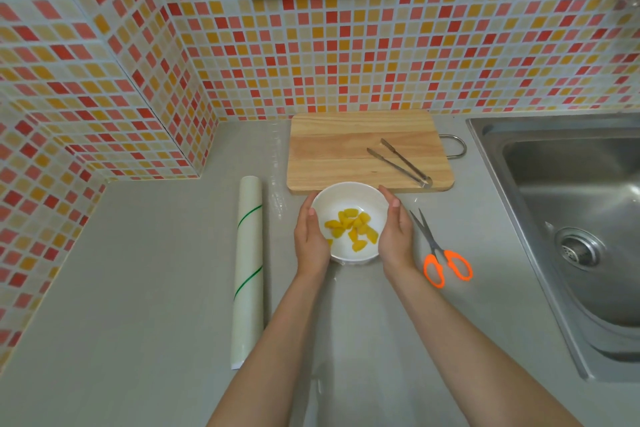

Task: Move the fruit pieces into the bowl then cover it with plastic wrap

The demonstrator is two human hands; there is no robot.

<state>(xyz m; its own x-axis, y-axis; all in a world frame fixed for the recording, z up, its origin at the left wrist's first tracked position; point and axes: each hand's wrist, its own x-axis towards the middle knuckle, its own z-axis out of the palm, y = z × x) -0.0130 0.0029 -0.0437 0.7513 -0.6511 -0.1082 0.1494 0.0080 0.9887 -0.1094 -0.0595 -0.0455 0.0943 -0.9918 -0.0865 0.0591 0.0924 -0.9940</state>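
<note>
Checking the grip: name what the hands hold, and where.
Both hands, left hand and right hand, cup the white bowl by its opposite side walls.

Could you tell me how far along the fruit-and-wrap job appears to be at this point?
Done: the yellow fruit pieces lie in the white bowl; the cutting board holds only tongs. In hand: the left hand and right hand cup the bowl's sides. Whether film covers it is unclear. The plastic wrap roll lies left, scissors right.
</note>
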